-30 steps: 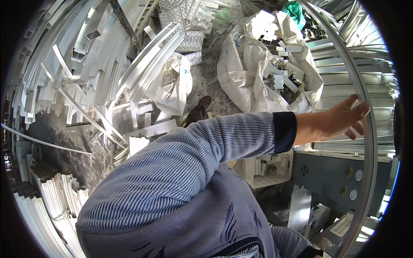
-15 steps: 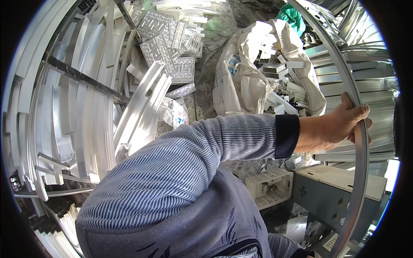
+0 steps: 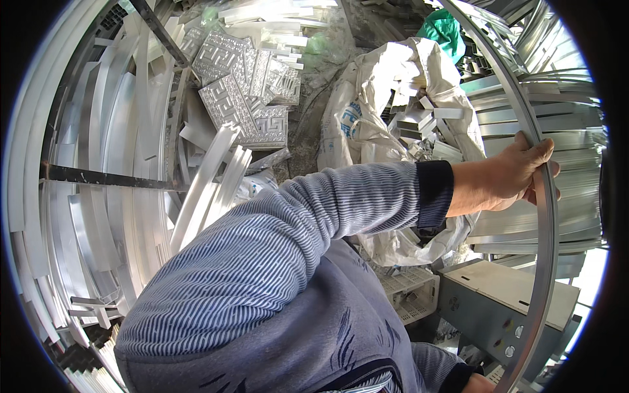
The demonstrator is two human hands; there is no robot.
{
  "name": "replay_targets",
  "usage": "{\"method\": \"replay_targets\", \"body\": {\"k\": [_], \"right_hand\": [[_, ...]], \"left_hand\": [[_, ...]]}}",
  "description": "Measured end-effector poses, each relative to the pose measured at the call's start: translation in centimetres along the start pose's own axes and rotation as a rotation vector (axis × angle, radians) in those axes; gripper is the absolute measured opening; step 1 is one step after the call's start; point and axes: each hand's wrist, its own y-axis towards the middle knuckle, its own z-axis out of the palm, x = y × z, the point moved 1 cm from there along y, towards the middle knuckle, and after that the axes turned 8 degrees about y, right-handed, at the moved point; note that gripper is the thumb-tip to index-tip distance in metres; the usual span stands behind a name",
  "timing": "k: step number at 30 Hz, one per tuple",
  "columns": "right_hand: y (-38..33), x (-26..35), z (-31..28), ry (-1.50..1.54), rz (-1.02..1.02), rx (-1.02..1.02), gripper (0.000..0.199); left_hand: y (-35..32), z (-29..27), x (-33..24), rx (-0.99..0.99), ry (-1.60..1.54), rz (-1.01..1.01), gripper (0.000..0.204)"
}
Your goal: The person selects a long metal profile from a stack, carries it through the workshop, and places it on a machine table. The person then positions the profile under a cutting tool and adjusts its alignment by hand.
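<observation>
My left arm, in a striped sleeve, reaches across to the right. At its end my left hand (image 3: 514, 171) is closed around a long grey metal bar (image 3: 545, 229), thumb on the near face and fingers behind. The bar runs from the top edge down to the lower right, curved by the lens. Low in the picture, my right hand (image 3: 480, 384) shows only in part beside the bar's lower end. Its fingers are cut off by the lower edge, so its grip cannot be seen.
A white woven sack (image 3: 367, 131) of metal offcuts stands ahead. Stacked metal profiles (image 3: 563, 183) lie right, with more strips (image 3: 121, 144) in a dark rack left. Patterned silver panels (image 3: 246, 98) lie beyond. A grey machine box (image 3: 485, 308) and white plastic crate (image 3: 419, 295) sit lower right.
My left hand keeps its hold on the bar, both slightly higher and further left in the picture. Part of my right hand has come into view at the lower edge. The view has shifted somewhat.
</observation>
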Motion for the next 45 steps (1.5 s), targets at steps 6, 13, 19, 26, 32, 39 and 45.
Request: {"method": "replay_targets", "body": {"k": [6, 13, 19, 26, 32, 39, 45], "right_hand": [[-3.5, 4.9, 3.3, 1.908, 0.813, -0.362, 0.020], [-5.4, 10.2, 6.8, 2.032, 0.796, -0.477, 0.022], [-4.7, 15.2, 8.0, 2.053, 0.806, -0.474, 0.022], [-3.7, 23.0, 8.9, 2.185, 1.106, -0.558, 0.027], [-4.6, 29.1, 11.6, 2.303, 0.877, -0.380, 0.025], [-5.5, 38.7, 15.8, 2.257, 0.808, -0.427, 0.028], [-5.6, 47.0, 21.3, 1.819, 0.680, -0.373, 0.025]], "left_hand": [[3.9, -5.4, -2.4, 0.069, 0.010, -0.039, 0.044], [8.5, -10.0, -5.4, 0.139, -0.032, -0.065, 0.039], [11.5, -12.7, -7.4, 0.129, -0.064, -0.081, 0.043], [13.2, -15.2, -11.4, 0.219, 0.132, -0.116, 0.048], [13.8, -19.9, -14.9, 0.300, 0.333, -0.217, 0.061], [9.4, -40.9, -21.0, 0.097, 0.760, -0.403, 0.047], [-5.9, -64.7, -29.9, -0.917, 1.140, -0.454, 0.024]]}}
